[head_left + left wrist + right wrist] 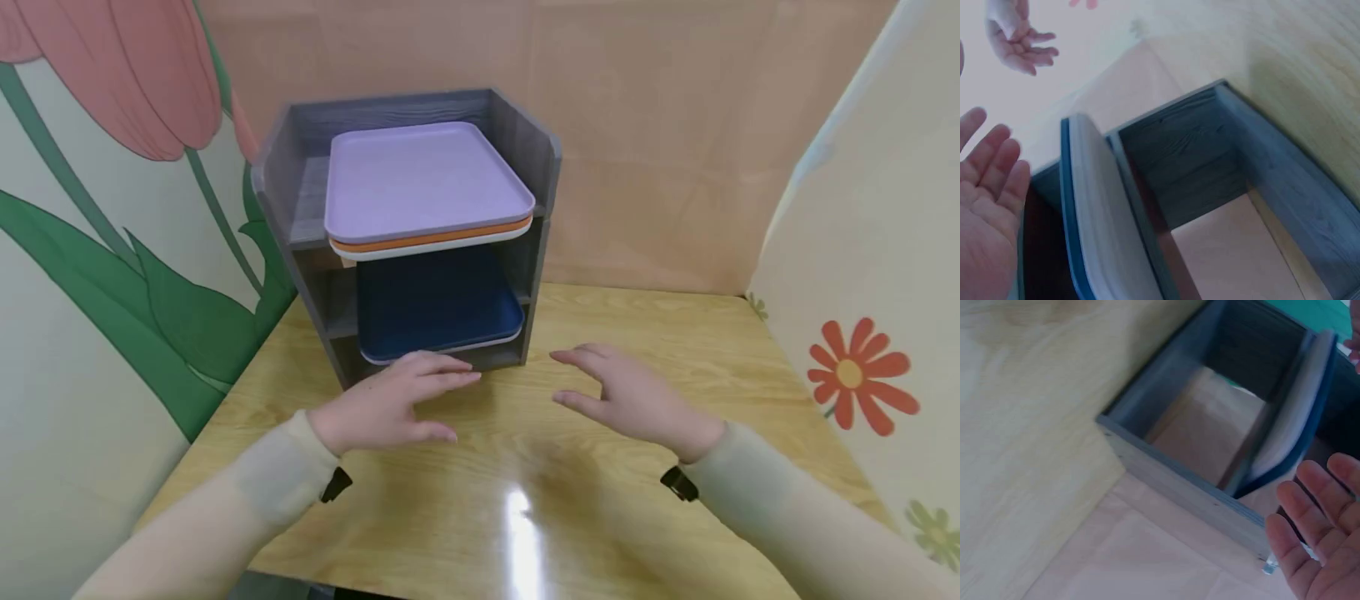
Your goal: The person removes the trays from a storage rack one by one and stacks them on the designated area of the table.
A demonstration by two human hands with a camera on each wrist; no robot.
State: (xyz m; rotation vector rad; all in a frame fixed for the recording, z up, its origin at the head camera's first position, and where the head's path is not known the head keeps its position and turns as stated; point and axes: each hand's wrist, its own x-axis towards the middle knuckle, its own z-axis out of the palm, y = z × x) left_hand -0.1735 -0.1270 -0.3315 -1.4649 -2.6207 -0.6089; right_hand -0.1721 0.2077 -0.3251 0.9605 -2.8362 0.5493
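My left hand (393, 402) hovers in front of the shelf's lower part, fingers extended and holding nothing. To the right of the shelf, my right hand (633, 398) is also extended and holds nothing. A lilac tray (427, 179) lies on the shelf's top level, stacked over an orange tray (435, 237) and a white tray (435, 247). On the middle level a navy blue tray (435, 308) rests over a pale tray (487, 341). Both tray groups jut out past the front. In the left wrist view, the palm (985, 231) is apart from the navy tray's edge (1072, 206).
The grey wooden shelf (536, 158) stands at the back left of a wooden table (660, 333). Its bottom compartment (1185, 162) shows bare in the left wrist view. A tulip-patterned wall (67, 333) lies left, a flowered wall (847, 250) right, and a peach backdrop (660, 150) behind.
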